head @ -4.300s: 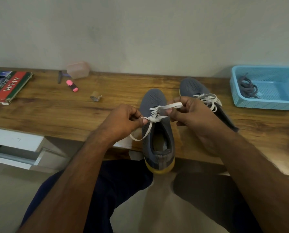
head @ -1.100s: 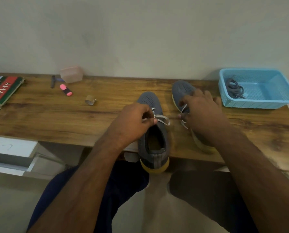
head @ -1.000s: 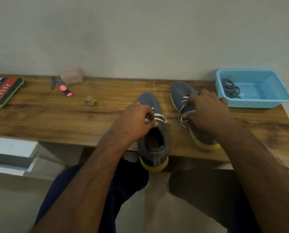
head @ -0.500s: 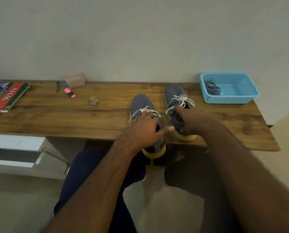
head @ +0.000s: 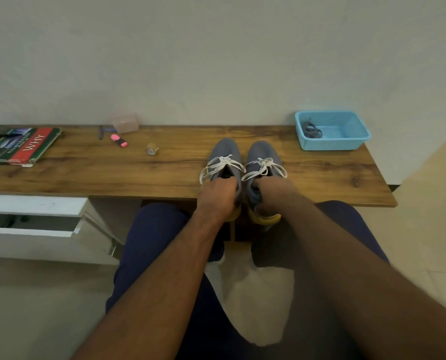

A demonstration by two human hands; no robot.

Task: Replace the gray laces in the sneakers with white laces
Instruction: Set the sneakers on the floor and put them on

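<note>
Two gray sneakers stand side by side at the desk's front edge, toes toward the wall. The left sneaker (head: 226,149) and the right sneaker (head: 263,152) both carry tied white laces (head: 223,163). My left hand (head: 216,197) grips the heel opening of the left sneaker. My right hand (head: 276,193) grips the heel opening of the right one, fingers tucked inside. The gray laces (head: 310,131) lie in a blue basket (head: 346,144) at the right end of the desk.
On the wooden desk (head: 112,172) lie a book (head: 19,146) at far left, a pink highlighter (head: 119,140), a pen, a pink plastic box (head: 125,122) and a small tape roll (head: 151,148). A white drawer (head: 32,216) hangs open below left. My knees are under the desk edge.
I finished tying the left sneaker's white lace, then let it go. My right hand pulled the right sneaker in beside the left. Both hands moved back to the heels, and the view pulled back.
</note>
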